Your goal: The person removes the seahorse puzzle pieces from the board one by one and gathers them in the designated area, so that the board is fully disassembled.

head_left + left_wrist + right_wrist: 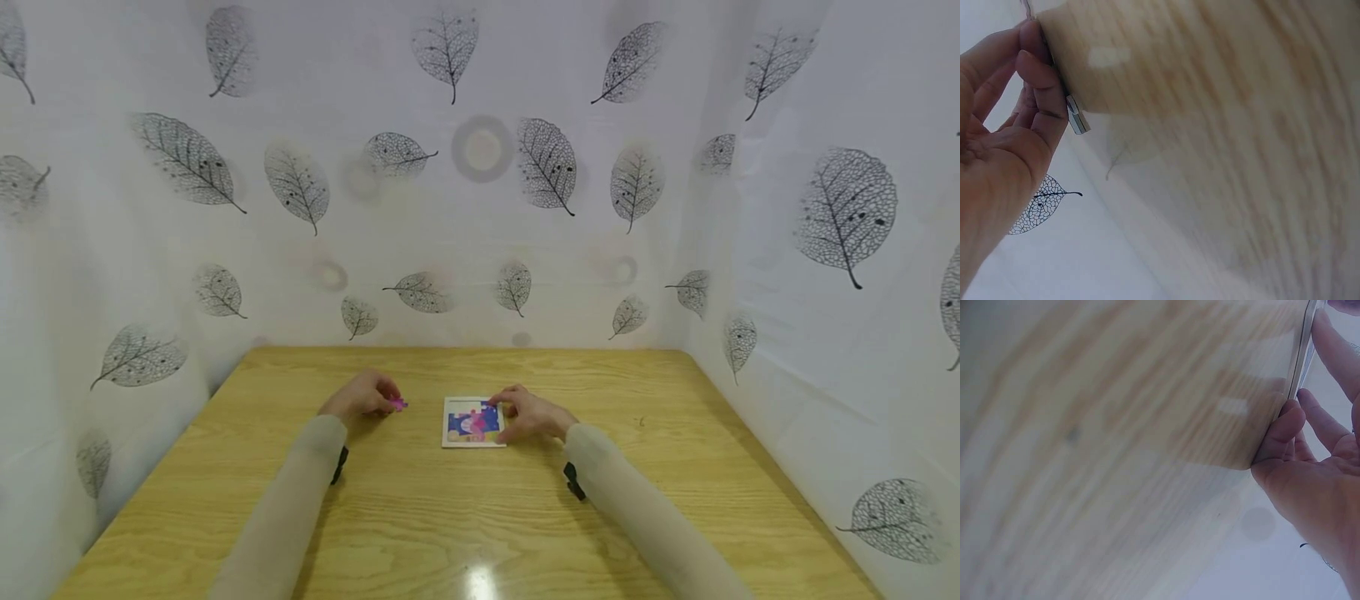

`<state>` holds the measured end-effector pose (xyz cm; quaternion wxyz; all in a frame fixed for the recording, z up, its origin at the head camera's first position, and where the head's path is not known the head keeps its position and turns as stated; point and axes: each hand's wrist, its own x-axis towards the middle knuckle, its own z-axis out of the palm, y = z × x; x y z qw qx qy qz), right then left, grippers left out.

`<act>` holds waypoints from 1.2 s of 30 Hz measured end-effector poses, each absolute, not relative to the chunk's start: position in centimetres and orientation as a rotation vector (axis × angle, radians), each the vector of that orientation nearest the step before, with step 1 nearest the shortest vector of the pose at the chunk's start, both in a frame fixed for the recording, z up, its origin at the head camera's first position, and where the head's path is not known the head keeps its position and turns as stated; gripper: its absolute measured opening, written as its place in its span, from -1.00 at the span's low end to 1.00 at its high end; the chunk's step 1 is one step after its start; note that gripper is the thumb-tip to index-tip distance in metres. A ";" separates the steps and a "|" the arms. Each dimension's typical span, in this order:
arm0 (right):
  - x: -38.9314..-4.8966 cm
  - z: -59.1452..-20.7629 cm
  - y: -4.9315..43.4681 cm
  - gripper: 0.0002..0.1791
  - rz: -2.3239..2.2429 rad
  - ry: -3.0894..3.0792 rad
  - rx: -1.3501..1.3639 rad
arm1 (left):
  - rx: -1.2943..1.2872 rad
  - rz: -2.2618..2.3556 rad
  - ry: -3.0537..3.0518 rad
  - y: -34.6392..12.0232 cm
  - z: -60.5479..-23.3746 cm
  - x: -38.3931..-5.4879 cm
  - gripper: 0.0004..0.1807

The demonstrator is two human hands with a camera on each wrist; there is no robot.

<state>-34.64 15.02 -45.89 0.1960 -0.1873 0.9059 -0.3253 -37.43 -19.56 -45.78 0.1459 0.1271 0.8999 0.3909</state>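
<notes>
A small square jigsaw puzzle tray with a white border lies flat on the wooden table, partly filled with blue, pink and pale pieces. My right hand holds the tray by its right side, thumb near the lower corner and a fingertip on the upper part. Left of the tray, my left hand pinches a pink-purple puzzle piece just over the tabletop. In the left wrist view, a thin pale edge of a piece shows by the fingers. The right wrist view catches the tray's edge against the fingertips.
The light wooden table spreads round both hands. Behind it and at both sides hangs a white curtain printed with dark leaves. Dark straps sit at both wrists.
</notes>
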 end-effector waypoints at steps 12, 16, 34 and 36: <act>-34.9 -46.2 15.0 -0.23 -0.925 2.539 -0.529 | 0.328 1.126 2.583 -19.7 -45.9 -37.5 -0.70; -34.9 -46.3 15.0 -0.22 -0.939 2.535 -0.524 | 0.325 1.191 2.544 -20.0 -45.8 -37.5 -0.66; -35.0 -46.4 15.0 -0.11 -0.936 2.554 -0.549 | 0.363 1.288 2.559 -17.9 -44.0 -37.8 -0.66; -35.1 -46.4 15.0 -0.10 -0.935 2.556 -0.548 | 0.357 1.336 2.506 -17.2 -44.1 -37.8 -0.65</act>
